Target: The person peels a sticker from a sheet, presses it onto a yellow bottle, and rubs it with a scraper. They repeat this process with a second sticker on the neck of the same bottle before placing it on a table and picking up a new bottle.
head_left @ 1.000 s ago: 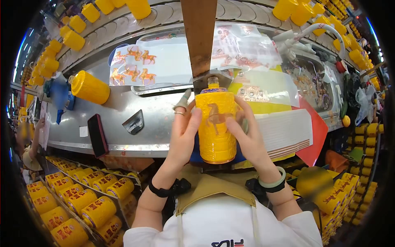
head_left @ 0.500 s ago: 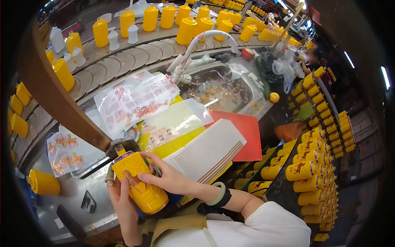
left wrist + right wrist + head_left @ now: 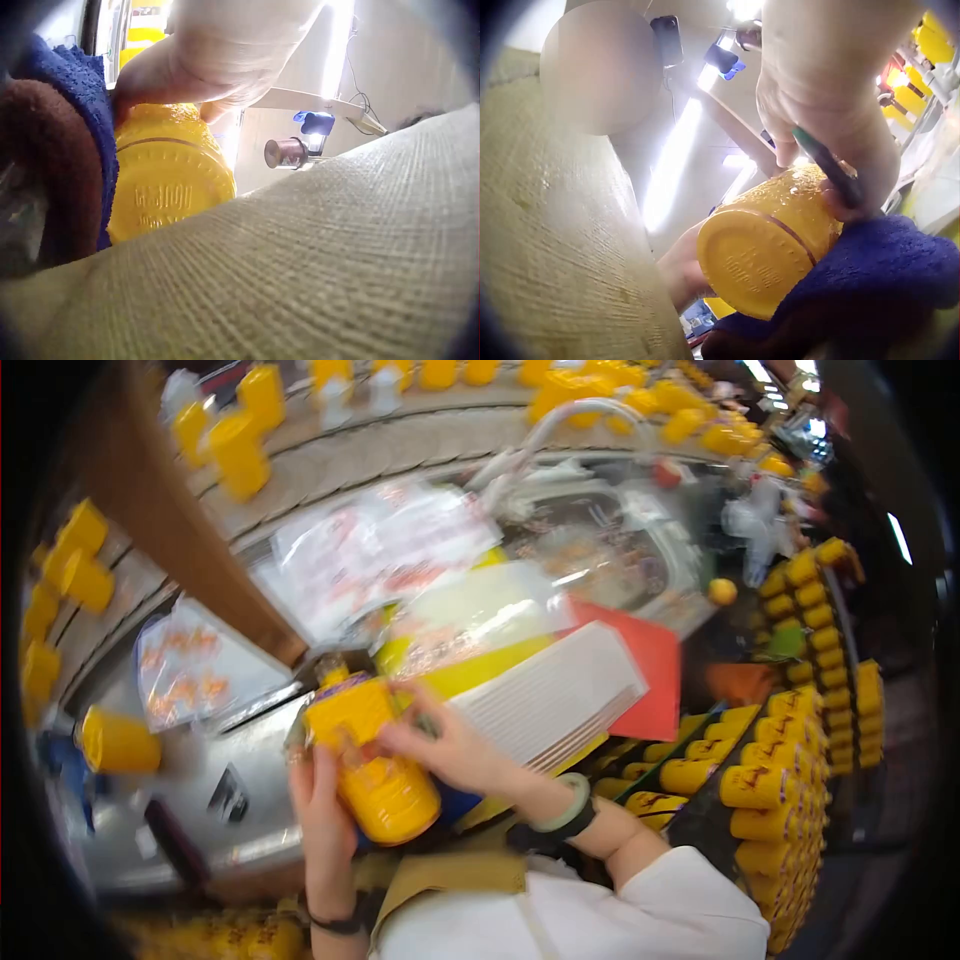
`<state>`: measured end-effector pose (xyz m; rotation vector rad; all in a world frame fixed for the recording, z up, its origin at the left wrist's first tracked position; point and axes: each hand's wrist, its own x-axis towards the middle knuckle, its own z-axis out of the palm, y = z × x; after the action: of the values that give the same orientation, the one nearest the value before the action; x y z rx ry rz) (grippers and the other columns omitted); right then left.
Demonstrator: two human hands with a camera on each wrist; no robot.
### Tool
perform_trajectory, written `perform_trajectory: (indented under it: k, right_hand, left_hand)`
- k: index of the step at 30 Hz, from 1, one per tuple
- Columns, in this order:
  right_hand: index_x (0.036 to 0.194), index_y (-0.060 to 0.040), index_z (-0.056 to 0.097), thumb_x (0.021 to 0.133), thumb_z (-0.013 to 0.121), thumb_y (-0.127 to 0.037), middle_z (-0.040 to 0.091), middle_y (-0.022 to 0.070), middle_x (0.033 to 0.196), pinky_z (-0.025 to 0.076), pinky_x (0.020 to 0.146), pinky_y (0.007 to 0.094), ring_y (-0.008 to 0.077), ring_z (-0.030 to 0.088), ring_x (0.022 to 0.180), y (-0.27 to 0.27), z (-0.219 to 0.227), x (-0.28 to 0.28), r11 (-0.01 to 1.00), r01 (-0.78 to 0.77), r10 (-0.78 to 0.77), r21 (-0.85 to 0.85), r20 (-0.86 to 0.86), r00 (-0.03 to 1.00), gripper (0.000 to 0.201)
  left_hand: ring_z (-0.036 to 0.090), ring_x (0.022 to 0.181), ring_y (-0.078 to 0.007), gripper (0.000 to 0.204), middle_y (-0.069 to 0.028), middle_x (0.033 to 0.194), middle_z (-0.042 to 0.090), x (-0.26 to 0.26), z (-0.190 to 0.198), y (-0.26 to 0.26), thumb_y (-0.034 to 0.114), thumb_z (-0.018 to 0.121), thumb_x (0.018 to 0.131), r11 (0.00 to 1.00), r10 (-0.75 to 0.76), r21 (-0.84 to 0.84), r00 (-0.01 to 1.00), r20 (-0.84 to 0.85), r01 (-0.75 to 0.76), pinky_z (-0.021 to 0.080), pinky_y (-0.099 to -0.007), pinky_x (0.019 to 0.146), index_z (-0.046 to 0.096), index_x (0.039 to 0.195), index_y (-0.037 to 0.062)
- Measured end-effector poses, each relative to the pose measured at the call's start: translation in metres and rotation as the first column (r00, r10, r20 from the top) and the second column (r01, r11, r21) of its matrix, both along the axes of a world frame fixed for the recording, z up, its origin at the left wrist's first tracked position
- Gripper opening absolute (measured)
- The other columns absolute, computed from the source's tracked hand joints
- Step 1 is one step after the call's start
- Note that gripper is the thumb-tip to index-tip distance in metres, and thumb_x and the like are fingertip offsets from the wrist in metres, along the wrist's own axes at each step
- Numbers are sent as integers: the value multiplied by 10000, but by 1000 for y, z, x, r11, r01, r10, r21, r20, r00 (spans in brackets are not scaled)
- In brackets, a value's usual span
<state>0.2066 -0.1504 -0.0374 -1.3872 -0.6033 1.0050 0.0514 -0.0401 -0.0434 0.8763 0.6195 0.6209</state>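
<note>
A yellow embossed bottle (image 3: 392, 795) lies tilted between both hands, its clear neck toward the wooden beam. The left hand (image 3: 326, 800) grips its left side, thumb on the front. From the other side the right hand (image 3: 450, 745) holds it, thumb over the brownish horse picture, which is blurred and partly covered. In the right wrist view a dark, green-tipped object (image 3: 825, 161) sits among the fingers of the right hand (image 3: 840, 97), beside the bottle's round base (image 3: 750, 262). A blue cloth (image 3: 885, 262) lies under the bottle; the left wrist view also shows the cloth (image 3: 82, 90).
Left of the hands are a sheet of horse pictures (image 3: 205, 670), another yellow bottle (image 3: 120, 742) and a dark phone (image 3: 175, 840). White ridged sheets (image 3: 550, 695), a red sheet (image 3: 655, 680) and a sink (image 3: 600, 550) lie right. The wooden beam (image 3: 190, 510) rises beyond the hands.
The head view has swung toward the right side of the bench, shifting and tilting the scene, and is now blurred. Both hands still hold the bottle, the right thumb remaining near the horse picture.
</note>
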Motion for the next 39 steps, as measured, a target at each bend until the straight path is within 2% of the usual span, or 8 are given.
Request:
perform_trajectory:
  k: [4, 7, 10, 17, 21, 23, 26, 39]
  right_hand:
    - [1536, -59, 441, 1025, 694, -230, 612, 33, 977, 500, 791, 274, 107, 578, 881, 4, 17, 16, 997, -43, 41, -59, -34, 999, 596]
    - [1570, -78, 414, 1023, 687, -214, 566, -20, 907, 418, 671, 224, 54, 523, 801, 3, 18, 21, 994, -96, 89, -45, -146, 985, 627]
    - [1578, -78, 408, 1018, 690, -198, 550, -31, 896, 409, 680, 227, 54, 514, 798, 2, 15, 18, 995, -102, 98, -5, -216, 971, 638]
    - [1575, -23, 396, 967, 749, -128, 539, -36, 910, 432, 761, 234, 59, 535, 847, 4, 17, 10, 998, -55, 53, -14, -100, 994, 711]
    - [1570, -16, 399, 961, 767, -144, 538, -30, 915, 443, 799, 230, 61, 549, 884, 4, 23, 9, 998, -58, 54, -33, -122, 991, 723]
    - [1571, -13, 396, 960, 771, -150, 537, -28, 918, 441, 797, 225, 61, 549, 885, 2, 21, 10, 997, -68, 64, -28, -129, 990, 730]
    - [1571, -10, 395, 956, 779, -160, 536, -27, 928, 438, 797, 221, 62, 545, 885, 4, 21, 10, 998, -64, 62, -19, -105, 993, 740]
    - [1563, -23, 416, 950, 781, -139, 537, -40, 941, 431, 811, 212, 55, 534, 896, 3, 21, 12, 997, -67, 64, -35, -90, 994, 723]
  left_hand:
    - [489, 1421, -299, 587, -151, 1566, 479, -4, 14, 2, 424, 377, 1136, 997, -40, -70, 996, 77, 45, 366, -467, 1198, 345, 1593, 58]
    - [427, 1474, -300, 673, -150, 1643, 385, -10, 23, -2, 489, 370, 1121, 998, -43, -51, 999, -27, 42, 325, -462, 1226, 275, 1631, 60]
    - [481, 1425, -239, 572, -159, 1598, 411, -12, 26, -7, 237, 490, 1115, 999, -28, -15, 1000, 9, 28, 392, -406, 1179, 299, 1594, -10]
    - [478, 1419, -231, 775, -168, 1575, 425, -5, 35, -10, 32, 681, 986, 995, -67, 65, 996, -57, 71, 405, -385, 1176, 227, 1614, -1]
    - [477, 1422, -231, 765, -171, 1574, 430, -7, 33, -8, 58, 686, 994, 996, -65, 50, 997, -45, 68, 402, -389, 1179, 236, 1610, 4]
    - [444, 1457, -249, 727, -165, 1591, 441, -7, 33, -9, 44, 661, 985, 994, -84, 60, 994, -65, 88, 335, -424, 1218, 276, 1600, -2]
    - [467, 1436, -238, 760, -179, 1583, 422, -9, 29, -8, 71, 691, 997, 995, -79, 60, 995, -56, 83, 393, -392, 1188, 241, 1606, -3]
    - [447, 1455, -247, 786, -184, 1598, 397, -9, 29, -8, 65, 698, 989, 994, -83, 74, 996, -34, 85, 389, -402, 1197, 225, 1611, -10]
